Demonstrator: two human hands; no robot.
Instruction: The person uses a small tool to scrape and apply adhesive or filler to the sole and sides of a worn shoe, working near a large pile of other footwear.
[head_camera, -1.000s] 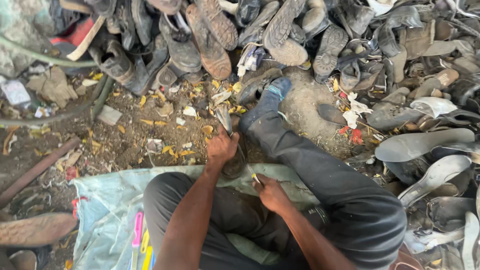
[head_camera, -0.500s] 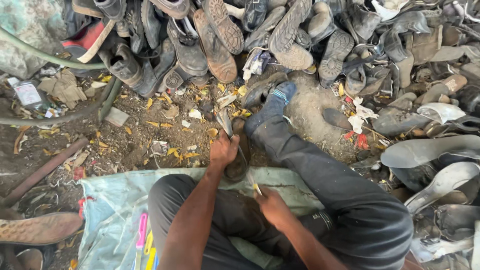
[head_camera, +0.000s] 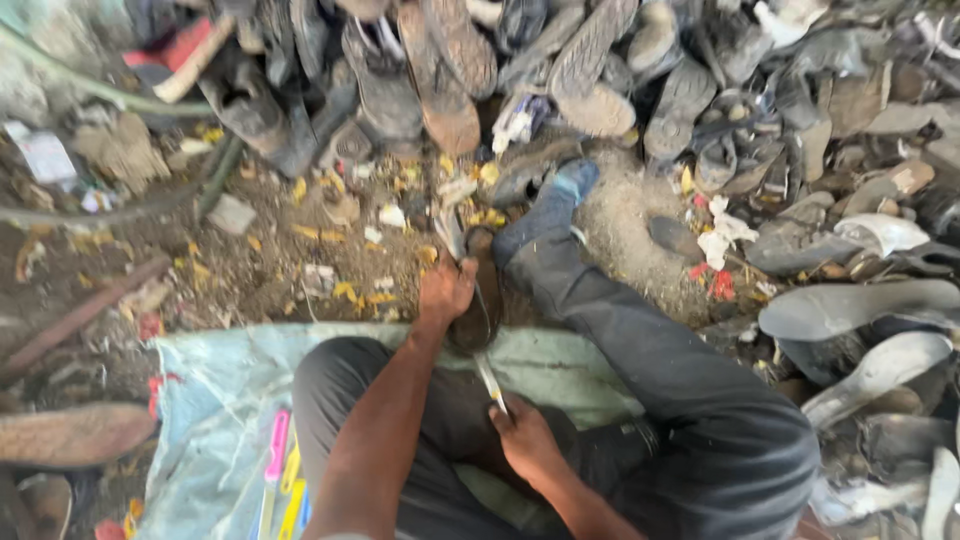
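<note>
Where left hand grips, shoe.

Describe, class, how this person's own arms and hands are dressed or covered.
Both arms are bare to the picture's lower edge: no sleeves show. The left hand and right hand wear no gloves, and no rings, watch or bands are visible, though the picture is blurred.

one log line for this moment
left hand steadies worn dark brown shoe | right hand holds thin metal blade against it | pale blue sheet beneath
</note>
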